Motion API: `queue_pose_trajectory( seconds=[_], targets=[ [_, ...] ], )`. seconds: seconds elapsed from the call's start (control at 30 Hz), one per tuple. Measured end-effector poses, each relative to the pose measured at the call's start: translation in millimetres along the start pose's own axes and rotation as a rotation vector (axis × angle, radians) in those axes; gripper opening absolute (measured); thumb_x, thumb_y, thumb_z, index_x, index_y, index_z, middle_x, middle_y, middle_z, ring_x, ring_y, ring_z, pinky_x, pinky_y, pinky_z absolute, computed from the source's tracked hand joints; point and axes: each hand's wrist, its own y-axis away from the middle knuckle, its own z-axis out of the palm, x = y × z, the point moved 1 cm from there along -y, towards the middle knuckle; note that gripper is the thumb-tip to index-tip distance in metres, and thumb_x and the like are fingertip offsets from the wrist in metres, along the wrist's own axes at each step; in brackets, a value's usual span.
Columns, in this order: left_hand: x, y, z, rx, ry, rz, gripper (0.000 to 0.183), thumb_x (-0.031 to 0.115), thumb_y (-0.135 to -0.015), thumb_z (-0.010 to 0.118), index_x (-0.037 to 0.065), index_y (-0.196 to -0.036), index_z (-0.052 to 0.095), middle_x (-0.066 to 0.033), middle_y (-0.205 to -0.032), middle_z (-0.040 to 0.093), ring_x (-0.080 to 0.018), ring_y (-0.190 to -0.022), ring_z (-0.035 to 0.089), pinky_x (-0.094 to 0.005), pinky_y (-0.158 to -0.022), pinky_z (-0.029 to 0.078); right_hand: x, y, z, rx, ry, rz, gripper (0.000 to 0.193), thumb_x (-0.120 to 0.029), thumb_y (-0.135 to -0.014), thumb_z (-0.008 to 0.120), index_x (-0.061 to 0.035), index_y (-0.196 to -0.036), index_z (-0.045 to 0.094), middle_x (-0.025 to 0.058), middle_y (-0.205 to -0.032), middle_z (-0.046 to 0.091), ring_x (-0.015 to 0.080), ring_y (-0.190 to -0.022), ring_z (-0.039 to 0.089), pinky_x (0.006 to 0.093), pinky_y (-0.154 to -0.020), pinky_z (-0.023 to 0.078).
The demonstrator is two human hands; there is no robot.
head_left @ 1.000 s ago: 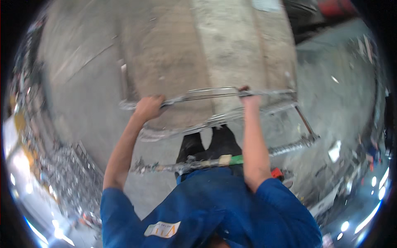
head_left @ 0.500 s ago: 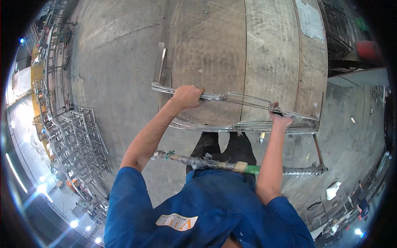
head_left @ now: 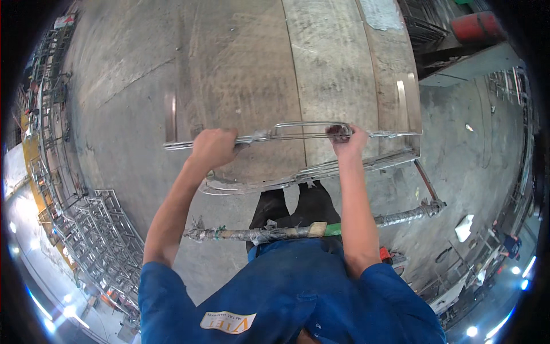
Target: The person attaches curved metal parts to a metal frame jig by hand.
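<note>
Both my hands hold a long, narrow frame of bent shiny metal rods (head_left: 312, 123) level above the near end of a flat cart deck (head_left: 246, 74). My left hand (head_left: 215, 150) is wrapped round the rods toward their left end. Farther right, my right hand (head_left: 350, 143) grips the same frame, its fingers curled round and partly hidden. Between me and the held piece, more bent metal rods (head_left: 321, 172) lie along the deck's near edge. Nearest my body runs the cart's push bar (head_left: 263, 235), wrapped in plastic and tape with a green section; neither hand touches it.
Flat metal uprights (head_left: 173, 109) stand at the deck's left and right sides. Stacked metal frames (head_left: 97, 223) cover the floor at left. A red cylinder (head_left: 476, 27) lies at the far right, beside a pale board (head_left: 481, 64). Another person (head_left: 510, 245) is distant at right.
The held rod frame has turned from sloping down rightward to nearly level, its left end lower and its right end raised. My view has shifted, so the cart appears farther left.
</note>
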Motion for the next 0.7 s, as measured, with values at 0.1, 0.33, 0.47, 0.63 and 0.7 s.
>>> queue_pose_trajectory(
  seconds=[0.1, 0.33, 0.47, 0.63, 0.7],
  targets=[
    [12, 31, -54, 0.121, -0.043, -0.001, 0.042, 0.047, -0.089, 0.07, 0.005, -0.089, 0.071, -0.0213, -0.084, 0.072, -0.0407, -0.081, 0.071, -0.0509, -0.07, 0.056, -17, 42, 34, -0.171, -0.048, -0.021, 0.028, -0.009, -0.089, 0.044, 0.0117, -0.105, 0.054, 0.0255, -0.095, 0.064, 0.0414, -0.085, 0.066, 0.0608, -0.08, 0.058],
    [23, 71, -125, 0.381, 0.0, -0.089, 0.039, 0.042, -0.086, 0.075, 0.004, -0.083, 0.068, -0.0192, -0.071, 0.069, -0.0416, -0.07, 0.069, -0.0507, -0.063, 0.052, -77, 98, 158, -0.384, 0.131, -0.067, 0.041, -0.01, -0.091, 0.045, 0.0214, -0.116, 0.05, 0.0324, -0.11, 0.062, 0.0467, -0.1, 0.064, 0.0669, -0.093, 0.054],
    [38, 80, -158, 0.6, 0.062, -0.136, 0.039, 0.042, -0.087, 0.078, 0.005, -0.085, 0.067, -0.0194, -0.074, 0.069, -0.0415, -0.071, 0.068, -0.0491, -0.063, 0.051, -116, 144, 257, -0.507, 0.266, -0.21, 0.039, -0.01, -0.091, 0.044, 0.0179, -0.117, 0.051, 0.031, -0.11, 0.063, 0.048, -0.098, 0.065, 0.0699, -0.09, 0.053],
    [58, 70, -170, 0.782, 0.196, -0.202, 0.04, 0.042, -0.089, 0.077, 0.004, -0.086, 0.067, -0.0197, -0.074, 0.069, -0.0429, -0.073, 0.068, -0.0489, -0.064, 0.052, -151, 219, 373, -0.816, 0.42, -0.483, 0.03, -0.007, -0.095, 0.049, 0.0153, -0.116, 0.043, 0.0317, -0.104, 0.062, 0.0447, -0.088, 0.068, 0.0699, -0.085, 0.058],
    [66, 61, -168, 0.947, 0.346, -0.178, 0.041, 0.043, -0.091, 0.075, 0.003, -0.085, 0.066, -0.0217, -0.076, 0.069, -0.0442, -0.073, 0.068, -0.0481, -0.064, 0.052, -170, 236, 420, -0.846, 0.504, -0.465, 0.027, -0.007, -0.096, 0.049, 0.0144, -0.112, 0.049, 0.0266, -0.095, 0.065, 0.0392, -0.081, 0.07, 0.0639, -0.081, 0.061]
  ],
)
